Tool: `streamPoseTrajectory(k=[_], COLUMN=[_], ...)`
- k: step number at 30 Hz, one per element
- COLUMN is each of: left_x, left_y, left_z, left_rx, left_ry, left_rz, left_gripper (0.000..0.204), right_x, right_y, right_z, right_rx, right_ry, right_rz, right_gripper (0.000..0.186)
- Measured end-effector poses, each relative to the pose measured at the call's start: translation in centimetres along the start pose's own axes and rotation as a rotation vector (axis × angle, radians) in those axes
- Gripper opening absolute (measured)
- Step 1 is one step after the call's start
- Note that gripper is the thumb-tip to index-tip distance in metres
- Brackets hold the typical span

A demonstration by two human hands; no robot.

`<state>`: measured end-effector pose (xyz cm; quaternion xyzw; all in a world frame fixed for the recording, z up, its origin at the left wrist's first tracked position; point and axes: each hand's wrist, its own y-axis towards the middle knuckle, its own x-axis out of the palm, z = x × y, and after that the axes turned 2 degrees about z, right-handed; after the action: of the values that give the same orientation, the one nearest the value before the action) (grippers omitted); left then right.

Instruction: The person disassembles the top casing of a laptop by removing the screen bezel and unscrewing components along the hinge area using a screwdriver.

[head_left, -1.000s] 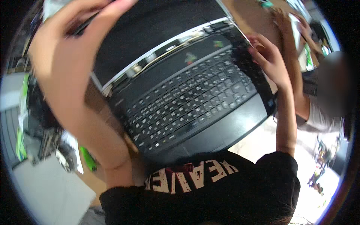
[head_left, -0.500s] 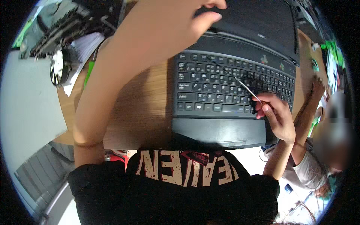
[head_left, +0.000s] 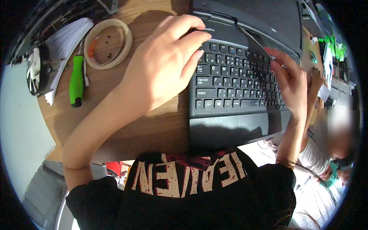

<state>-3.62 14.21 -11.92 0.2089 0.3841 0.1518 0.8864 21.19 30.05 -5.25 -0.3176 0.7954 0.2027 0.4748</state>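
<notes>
A black laptop (head_left: 230, 120) lies on the wooden desk, its screen (head_left: 253, 11) folded far back. My left hand (head_left: 165, 61) is curled over the upper left corner of the keyboard deck, gripping it near the hinge strip (head_left: 224, 32). My right hand (head_left: 287, 78) is closed on a thin metal tool (head_left: 253, 37), which reaches across the upper deck to the hinge. Some keys at the left edge are hidden by my left fingers.
Left lie a roll of tape (head_left: 126, 40), a green-handled screwdriver (head_left: 76, 80), a paper stack (head_left: 63, 46) and a round black object (head_left: 33, 69). A co-worker's arm (head_left: 315, 80) is at the right, beside scattered green and white items (head_left: 329, 46).
The screen has gone back from a tilted position. My left hand has come down onto the deck's upper corner. My right hand with the tool has moved up toward the hinge.
</notes>
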Motion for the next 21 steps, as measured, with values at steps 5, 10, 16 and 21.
streamPoseTrajectory(k=[5,10,16,21], left_x=[2.0,3.2,4.3,6.7], left_y=[2.0,4.0,7.1,9.8], left_z=[-0.8,-0.4,0.4,1.3], left_rx=[0.064,0.096,0.139,0.155], left_ry=[0.078,0.189,0.319,0.290], left_rz=[-0.011,-0.029,-0.038,-0.079], left_gripper=[0.028,0.028,0.025,0.024], right_x=[0.7,-0.8,-3.8,-6.2], right_y=[0.1,0.9,1.2,1.9], right_z=[1.1,2.2,3.1,1.7], right_rx=[-0.051,-0.075,0.002,0.220], right_ry=[-0.036,0.114,0.144,0.204], right_rz=[0.217,0.308,0.235,0.168], right_gripper=[0.028,0.030,0.032,0.030])
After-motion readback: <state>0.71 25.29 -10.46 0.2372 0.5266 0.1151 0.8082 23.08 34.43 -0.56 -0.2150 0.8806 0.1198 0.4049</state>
